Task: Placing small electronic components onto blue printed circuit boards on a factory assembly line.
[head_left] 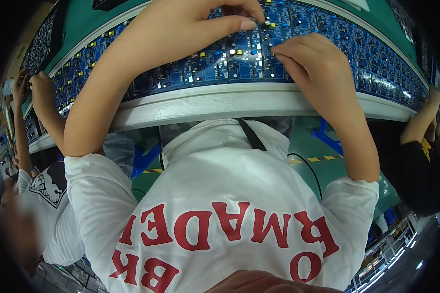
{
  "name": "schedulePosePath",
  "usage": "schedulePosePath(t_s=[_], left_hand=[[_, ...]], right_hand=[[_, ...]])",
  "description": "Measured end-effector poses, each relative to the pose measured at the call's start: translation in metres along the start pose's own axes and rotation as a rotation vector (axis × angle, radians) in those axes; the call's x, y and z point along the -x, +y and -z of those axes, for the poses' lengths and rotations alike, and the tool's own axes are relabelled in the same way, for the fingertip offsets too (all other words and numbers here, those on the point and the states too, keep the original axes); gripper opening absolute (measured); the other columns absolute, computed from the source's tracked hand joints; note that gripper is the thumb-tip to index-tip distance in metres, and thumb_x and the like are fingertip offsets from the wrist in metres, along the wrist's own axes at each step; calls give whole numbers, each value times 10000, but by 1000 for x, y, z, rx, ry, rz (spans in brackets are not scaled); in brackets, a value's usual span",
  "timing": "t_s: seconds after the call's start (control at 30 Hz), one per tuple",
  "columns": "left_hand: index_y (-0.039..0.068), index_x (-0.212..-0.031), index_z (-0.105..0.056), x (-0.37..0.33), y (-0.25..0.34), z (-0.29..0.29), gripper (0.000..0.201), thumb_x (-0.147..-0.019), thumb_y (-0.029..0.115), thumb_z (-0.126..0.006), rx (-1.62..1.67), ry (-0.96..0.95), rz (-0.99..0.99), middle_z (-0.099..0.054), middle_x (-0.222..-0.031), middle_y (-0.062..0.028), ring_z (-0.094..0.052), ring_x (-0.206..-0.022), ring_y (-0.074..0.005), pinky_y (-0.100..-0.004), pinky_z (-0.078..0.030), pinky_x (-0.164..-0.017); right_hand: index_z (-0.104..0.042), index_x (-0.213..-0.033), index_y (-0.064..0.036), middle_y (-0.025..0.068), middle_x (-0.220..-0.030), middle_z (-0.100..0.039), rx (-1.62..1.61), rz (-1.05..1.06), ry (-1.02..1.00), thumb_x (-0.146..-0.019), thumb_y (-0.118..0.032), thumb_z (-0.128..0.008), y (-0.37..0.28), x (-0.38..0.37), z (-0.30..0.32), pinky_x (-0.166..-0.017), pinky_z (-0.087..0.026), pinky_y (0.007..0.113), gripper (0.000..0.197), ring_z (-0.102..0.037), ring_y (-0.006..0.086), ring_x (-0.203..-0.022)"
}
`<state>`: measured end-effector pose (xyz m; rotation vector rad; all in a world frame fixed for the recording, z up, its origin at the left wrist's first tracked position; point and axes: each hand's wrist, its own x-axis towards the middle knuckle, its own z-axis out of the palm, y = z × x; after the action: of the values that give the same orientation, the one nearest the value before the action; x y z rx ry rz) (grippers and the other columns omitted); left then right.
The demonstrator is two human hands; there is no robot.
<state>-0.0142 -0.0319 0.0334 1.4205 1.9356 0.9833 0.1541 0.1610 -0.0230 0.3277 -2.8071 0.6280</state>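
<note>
Blue circuit boards [386, 85] lie in a long row in front of me, carrying small yellow, white and blue components. Over the far part of the boards is my left hand [200, 24], its thumb and index finger curled close together beside a small yellow component [272, 26]. Whatever sits between those fingertips is too small to make out. My right hand [318, 61] is lower and to the right, thumb and fingers pinched just above a board. Its fingertips hide anything they grip. Left of them are a round white component [232, 52] and a yellow one [203, 54].
A pale rail [230, 100] runs along the near edge of the boards. Green work surface [88, 19] lies beyond. At far left, a co-worker's hands [41, 88] are over the row; another person's arm [420, 117] is at far right. A dark board stack stands at upper left.
</note>
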Motion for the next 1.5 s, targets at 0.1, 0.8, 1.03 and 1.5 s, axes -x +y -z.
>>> schedulePosePath(t_s=[0.1, 0.8, 1.03, 1.5], left_hand=[[-22, -1087, -709, 0, -10, 0, 196, -920, 81, -703, -15, 15, -45, -737, -965, -163, -709, -871, -293, -364, -549, -780], [-15, -1074, -725, 4, -12, 0, 190, -917, 87, -694, 18, 3, -97, -733, -942, -167, -708, -856, -292, -375, -548, -748], [-10, -1045, -714, 5, -14, -3, 175, -929, 115, -677, 49, -22, -66, -721, -917, -165, -687, -836, -321, -397, -537, -753], [42, -1020, -641, 29, -27, -47, 111, -924, 99, -651, -434, 42, -290, -674, -878, -123, -651, -908, -330, -446, -515, -833]], right_hand=[[-765, -1015, -68, 71, -987, -747, 24, -6, -6, -836, -31, -759, -1, -1, 1, -781, -553, 363, 182, -690, 274, -908], [-768, -1006, -85, 60, -951, -746, -5, -101, 14, -849, -44, -772, -7, 2, -5, -699, -542, 331, 162, -685, 233, -833], [-755, -976, -59, 69, -939, -743, 46, 0, 81, -824, -16, -778, -6, 4, -10, -710, -548, 331, 160, -688, 245, -829], [-737, -923, -49, 61, -933, -737, 16, -11, 7, -740, 0, -793, -8, -3, -5, -745, -546, 379, 197, -681, 277, -846]])
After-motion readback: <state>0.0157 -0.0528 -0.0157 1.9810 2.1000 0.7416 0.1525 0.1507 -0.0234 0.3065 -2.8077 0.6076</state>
